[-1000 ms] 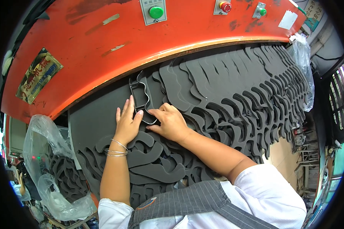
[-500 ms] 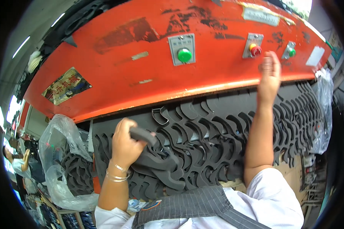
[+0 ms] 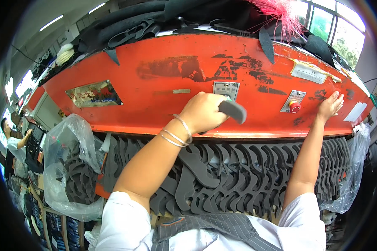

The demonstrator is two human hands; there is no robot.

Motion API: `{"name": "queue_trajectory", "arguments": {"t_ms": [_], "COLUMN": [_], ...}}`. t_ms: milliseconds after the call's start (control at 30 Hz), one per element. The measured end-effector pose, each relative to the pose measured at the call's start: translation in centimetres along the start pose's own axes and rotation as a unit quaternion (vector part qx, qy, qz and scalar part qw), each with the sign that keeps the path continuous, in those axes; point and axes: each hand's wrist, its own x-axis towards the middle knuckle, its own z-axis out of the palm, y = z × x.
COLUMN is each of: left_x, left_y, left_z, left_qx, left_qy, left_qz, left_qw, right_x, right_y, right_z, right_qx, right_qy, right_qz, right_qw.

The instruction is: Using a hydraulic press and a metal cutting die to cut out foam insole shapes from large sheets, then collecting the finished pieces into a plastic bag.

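My left hand (image 3: 202, 112) is up at the red machine front, with its fingers closed round a curved dark grey foam piece (image 3: 234, 111). It covers most of the green push button below the grey label plate (image 3: 226, 88). Farther right, my right hand (image 3: 331, 105) lies against the red panel (image 3: 155, 94) with fingers extended. It hides the spot where the small right-hand green button sits. A red mushroom button (image 3: 295, 107) is just left of that hand. Below both arms, rows of cut, curved grey foam pieces (image 3: 255, 167) spread across the machine bed, some lying loose on top.
A clear plastic bag (image 3: 56, 188) of grey foam pieces stands at the left. More clear plastic (image 3: 352, 167) hangs at the right. Dark sheets (image 3: 171, 16) and pink strands (image 3: 280, 16) lie on top of the machine. A person (image 3: 16, 142) is at the far left.
My left hand has risen from the foam rows to the middle green button, still holding foam. My right hand has shifted right, past the red button, onto the panel. The view has tilted upward.
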Motion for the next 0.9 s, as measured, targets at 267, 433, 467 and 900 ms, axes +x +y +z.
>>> {"name": "queue_trajectory", "arguments": {"t_ms": [267,433,467,900], "left_x": [-13.1,-15.8,-15.9,-22.4], "left_y": [-5.1,-4.5,-3.9,-6.8], "left_z": [1.8,1.6,1.2,0.5], "left_qx": [0.196,0.24,0.266,0.16], "left_qy": [-0.343,-0.25,-0.239,-0.234], "left_qz": [0.023,0.002,-0.014,-0.117], "left_qw": [0.918,0.938,0.934,0.952], "right_x": [-6.5,-13.9,-14.9,-29.8], "right_y": [-3.1,-9.7,-10.2,-14.5], "right_z": [-6.8,-11.3,-12.4,-26.3], "right_qx": [0.126,0.3,0.252,-0.05], "right_qy": [-0.134,-0.37,-0.428,-0.786], "right_qz": [-0.103,-0.051,-0.069,-0.339], "right_qw": [0.978,0.878,0.865,0.515]}}
